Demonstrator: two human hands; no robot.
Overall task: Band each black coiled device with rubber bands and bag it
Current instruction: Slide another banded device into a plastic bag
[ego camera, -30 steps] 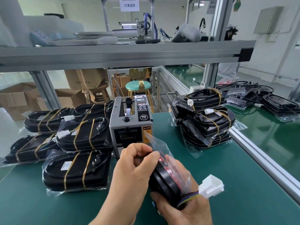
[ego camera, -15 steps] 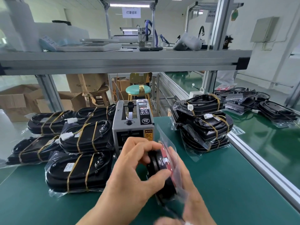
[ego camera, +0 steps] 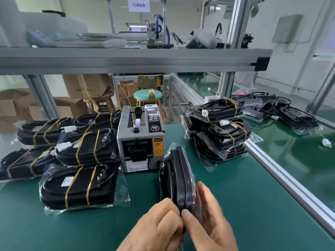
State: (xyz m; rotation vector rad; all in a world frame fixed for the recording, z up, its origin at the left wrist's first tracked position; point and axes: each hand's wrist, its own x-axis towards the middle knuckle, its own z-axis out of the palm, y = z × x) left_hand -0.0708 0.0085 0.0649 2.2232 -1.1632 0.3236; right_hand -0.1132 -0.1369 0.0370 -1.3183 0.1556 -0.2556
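My left hand grips the near end of the device; my right hand presses flat, fingers straight, against the bag. I should smooth it snug without crumpling.

Hidden behind left hand and right hand: near end of black oval plastic device. Cut off at bottom edge: both wrists. Too small to read: yellow caution label on grey box-shaped tape dispenser.
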